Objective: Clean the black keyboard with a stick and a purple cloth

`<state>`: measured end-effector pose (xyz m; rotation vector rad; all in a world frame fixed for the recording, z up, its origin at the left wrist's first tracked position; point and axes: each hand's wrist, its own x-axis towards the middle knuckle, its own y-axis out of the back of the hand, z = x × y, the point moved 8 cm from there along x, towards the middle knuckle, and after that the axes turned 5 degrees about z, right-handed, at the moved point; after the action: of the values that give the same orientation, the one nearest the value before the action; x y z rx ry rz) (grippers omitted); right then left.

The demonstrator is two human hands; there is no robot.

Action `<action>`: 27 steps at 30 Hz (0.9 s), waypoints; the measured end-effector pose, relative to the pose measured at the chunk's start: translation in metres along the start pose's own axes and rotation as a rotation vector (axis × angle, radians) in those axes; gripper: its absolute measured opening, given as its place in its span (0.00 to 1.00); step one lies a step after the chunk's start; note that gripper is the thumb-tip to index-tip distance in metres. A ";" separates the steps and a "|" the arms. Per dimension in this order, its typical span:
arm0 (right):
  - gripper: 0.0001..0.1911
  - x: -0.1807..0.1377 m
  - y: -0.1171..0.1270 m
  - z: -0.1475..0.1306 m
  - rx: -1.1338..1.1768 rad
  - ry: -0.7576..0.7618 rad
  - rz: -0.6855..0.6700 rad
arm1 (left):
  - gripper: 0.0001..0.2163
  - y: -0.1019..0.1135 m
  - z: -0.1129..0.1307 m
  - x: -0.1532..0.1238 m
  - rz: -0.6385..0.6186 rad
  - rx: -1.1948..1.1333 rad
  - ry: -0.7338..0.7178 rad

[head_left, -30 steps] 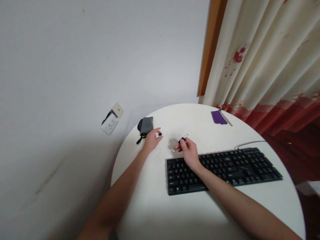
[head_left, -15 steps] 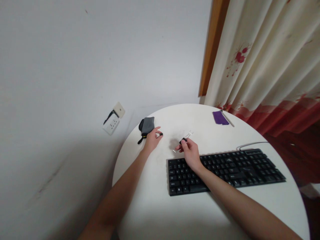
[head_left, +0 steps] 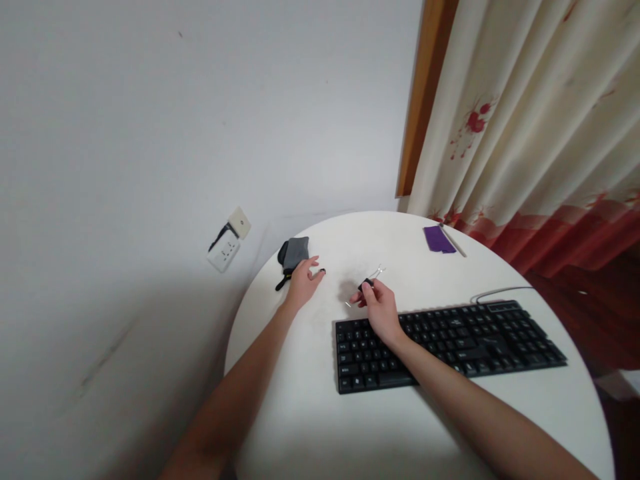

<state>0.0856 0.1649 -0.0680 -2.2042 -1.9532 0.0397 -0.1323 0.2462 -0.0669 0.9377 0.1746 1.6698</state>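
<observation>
My right hand (head_left: 381, 303) is closed around a black binder clip (head_left: 365, 285) with silver wire handles, held above the white table just behind the keyboard (head_left: 450, 347). One handle sticks out toward the back, the other toward the lower left. Farther left, my left hand (head_left: 303, 283) has its thumb and a finger at a small black object (head_left: 323, 271), seemingly in a loose pinch; it is too small to name. The index finger stretches out above it. Just behind this hand, a grey pouch (head_left: 296, 252) with a black strap lies partly covered by it.
A purple cloth-like piece (head_left: 439, 239) and a pale thin stick (head_left: 454, 241) lie at the back right of the round white table (head_left: 295, 407). The keyboard's cable (head_left: 500, 291) runs off the right edge. A wall with sockets (head_left: 223, 251) stands left; a curtain (head_left: 530, 133) hangs right.
The view has shifted slightly. Both hands stay nearly in place, the right still holding the binder clip. The small black object at my left fingertips shows a little less than before.
</observation>
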 end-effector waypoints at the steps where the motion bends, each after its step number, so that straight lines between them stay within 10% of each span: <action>1: 0.18 0.000 0.000 0.000 -0.002 0.002 -0.001 | 0.19 0.001 0.006 -0.001 0.004 -0.007 -0.024; 13: 0.17 0.001 0.005 -0.018 -0.042 0.094 -0.023 | 0.09 -0.032 0.119 -0.055 -0.599 -0.121 -0.409; 27: 0.16 -0.014 0.008 -0.018 -0.391 0.224 -0.245 | 0.11 -0.041 0.104 -0.073 -0.924 -0.264 -0.304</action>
<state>0.0948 0.1482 -0.0531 -2.0436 -2.2265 -0.6467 -0.0310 0.1596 -0.0560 0.7275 0.1435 0.6703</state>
